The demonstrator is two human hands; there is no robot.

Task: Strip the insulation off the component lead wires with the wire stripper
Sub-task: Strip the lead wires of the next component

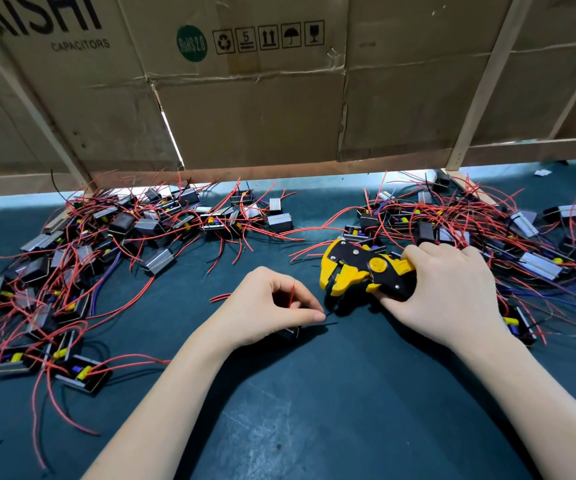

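1. Head view: left hand (272, 308) has its fingers curled, pinching a black wire (326, 318) and a red wire (292, 295) on the table (348, 393).
2. Right hand (442, 292) grips the yellow wire stripper (359, 270), its open jaws just beside the left fingertips (319, 317).

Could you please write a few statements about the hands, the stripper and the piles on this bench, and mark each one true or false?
1. The right hand grips the yellow and black wire stripper. True.
2. The left hand lies flat and holds nothing. False: its fingers pinch a thin dark lead, with a red wire rising between them.
3. The stripper's head points toward the left hand. True.
4. The components lie in one single heap. False: there is a pile on the left and another on the right, with bare mat between them.
5. A metal wall stands behind the bench. False: it is a cardboard panel on wooden battens.
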